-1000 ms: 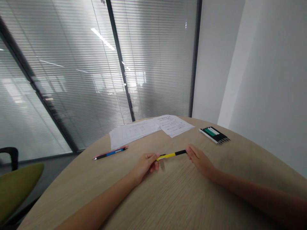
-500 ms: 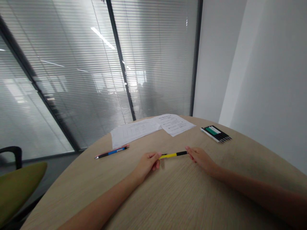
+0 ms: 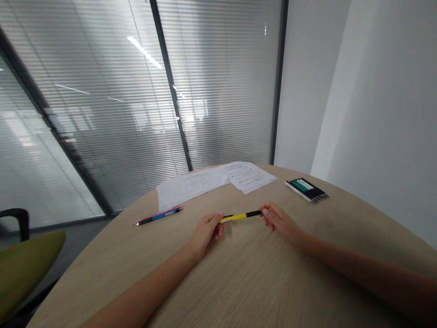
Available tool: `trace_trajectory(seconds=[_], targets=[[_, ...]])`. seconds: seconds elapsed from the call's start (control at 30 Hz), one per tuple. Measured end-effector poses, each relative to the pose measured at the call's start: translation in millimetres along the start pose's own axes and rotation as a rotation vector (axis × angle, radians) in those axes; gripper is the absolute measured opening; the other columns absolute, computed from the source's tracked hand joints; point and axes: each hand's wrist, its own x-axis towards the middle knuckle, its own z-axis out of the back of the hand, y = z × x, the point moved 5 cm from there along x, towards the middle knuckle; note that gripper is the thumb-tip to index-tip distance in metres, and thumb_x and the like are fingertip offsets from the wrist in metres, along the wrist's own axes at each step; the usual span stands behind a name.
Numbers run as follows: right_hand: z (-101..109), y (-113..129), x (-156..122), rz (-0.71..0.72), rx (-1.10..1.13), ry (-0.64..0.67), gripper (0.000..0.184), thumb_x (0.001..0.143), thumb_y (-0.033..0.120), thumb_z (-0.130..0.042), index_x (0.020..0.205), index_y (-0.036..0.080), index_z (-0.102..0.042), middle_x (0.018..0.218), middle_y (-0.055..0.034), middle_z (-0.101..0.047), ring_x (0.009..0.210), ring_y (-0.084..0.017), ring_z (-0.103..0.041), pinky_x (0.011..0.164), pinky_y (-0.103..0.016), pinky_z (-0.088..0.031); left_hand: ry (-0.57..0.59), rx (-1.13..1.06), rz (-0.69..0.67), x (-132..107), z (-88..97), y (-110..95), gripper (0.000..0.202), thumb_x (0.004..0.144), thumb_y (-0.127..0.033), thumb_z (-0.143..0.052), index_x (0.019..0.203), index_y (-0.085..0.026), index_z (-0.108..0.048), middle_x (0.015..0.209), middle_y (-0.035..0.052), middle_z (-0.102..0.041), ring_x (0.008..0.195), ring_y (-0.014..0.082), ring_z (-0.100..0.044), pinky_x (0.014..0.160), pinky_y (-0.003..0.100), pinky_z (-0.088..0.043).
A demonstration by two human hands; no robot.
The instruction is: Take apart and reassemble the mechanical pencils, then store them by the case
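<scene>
A yellow pen (image 3: 238, 217) with a black grip is held just over the table, its tip pointing right. My left hand (image 3: 207, 232) pinches the clip end between thumb and fingers. At the other end, my right hand (image 3: 278, 222) has its thumb and fingertips closed on the tip, which they cover. To the left lies a blue pen (image 3: 159, 216) with a black grip, beside a reddish strip. Several pens (image 3: 307, 190), black, white and green, lie side by side at the right.
Printed paper sheets (image 3: 252, 177) lie at the far side of the round wooden table (image 3: 218, 287). A green chair (image 3: 30, 264) stands at the left. Behind the table are glass panels with blinds (image 3: 225, 91) and a white wall (image 3: 385, 114).
The yellow pen and both hands have shifted slightly left and up. Its tip end is raised a little more, and my right fingers have changed their hold on it.
</scene>
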Motion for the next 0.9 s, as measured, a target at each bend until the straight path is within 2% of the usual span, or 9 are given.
trace_trajectory(seconds=[0.07,0.13,0.2,0.43,0.53,0.73,0.9], targets=[[1.8,-2.4,0.1,-0.016,-0.081,0.006,0.035,0.081,0.044,-0.029,0.067,0.018,-0.048,0.056,0.0020,-0.047,0.048,-0.010,-0.043,0.047,-0.022,-0.035,0.011,0.027,0.005,0.4,-0.6,0.9,0.034,0.068,-0.045,-0.045,0.050,-0.015,-0.046,0.036,-0.0051,-0.042,0.035,0.0060,-0.033,0.040,0.021,-0.022],[4.0,-2.7,-0.7,-0.024,-0.163,-0.003,0.042,0.081,0.046,-0.027,0.054,0.018,-0.043,0.049,0.0023,-0.044,0.047,-0.010,-0.042,0.049,-0.023,-0.034,0.014,0.052,0.005,0.9,-0.7,1.8,0.036,0.069,-0.045,-0.045,0.049,-0.016,-0.045,0.037,-0.0047,-0.043,0.035,0.0061,-0.034,0.041,0.021,-0.023],[5.2,-1.2,-1.9,-0.021,-0.198,-0.015,0.042,0.081,0.044,-0.028,0.050,0.018,-0.039,0.046,0.0030,-0.041,0.045,-0.010,-0.041,0.049,-0.023,-0.034,0.016,0.070,0.000,1.6,-0.6,2.5,0.037,0.069,-0.045,-0.044,0.047,-0.016,-0.045,0.037,-0.0045,-0.043,0.036,0.0060,-0.034,0.041,0.021,-0.023],[0.6,1.5,-1.8,-0.029,-0.039,0.028,0.026,0.079,0.038,-0.034,0.065,0.019,-0.044,0.053,0.0038,-0.044,0.047,-0.009,-0.043,0.044,-0.020,-0.034,0.005,0.084,-0.003,2.1,-0.1,2.4,0.038,0.068,-0.048,-0.043,0.047,-0.016,-0.043,0.037,-0.0049,-0.042,0.036,0.0065,-0.034,0.041,0.021,-0.023],[1.5,0.8,-1.6,-0.039,-0.002,0.015,0.027,0.079,0.039,-0.034,0.066,0.018,-0.045,0.055,0.0028,-0.046,0.048,-0.009,-0.044,0.044,-0.020,-0.034,0.007,0.095,-0.010,2.0,-0.5,2.6,0.038,0.068,-0.048,-0.042,0.047,-0.016,-0.043,0.038,-0.0049,-0.042,0.036,0.0067,-0.034,0.041,0.021,-0.024],[7.2,3.2,-4.7,-0.075,-0.153,-0.047,0.038,0.079,0.044,-0.031,0.054,0.018,-0.042,0.046,0.0033,-0.042,0.043,-0.009,-0.041,0.045,-0.022,-0.033,0.007,0.126,-0.011,0.9,-0.8,1.3,0.040,0.069,-0.048,-0.042,0.045,-0.016,-0.043,0.037,-0.0050,-0.041,0.035,0.0061,-0.033,0.041,0.021,-0.023],[6.6,9.7,-5.7,-0.032,-0.111,-0.047,0.029,0.079,0.039,-0.034,0.063,0.018,-0.045,0.052,0.0037,-0.044,0.046,-0.009,-0.042,0.045,-0.021,-0.033,0.010,0.099,-0.011,2.1,-0.4,1.7,0.039,0.070,-0.047,-0.042,0.046,-0.016,-0.043,0.037,-0.0049,-0.041,0.035,0.0061,-0.033,0.040,0.021,-0.022]])
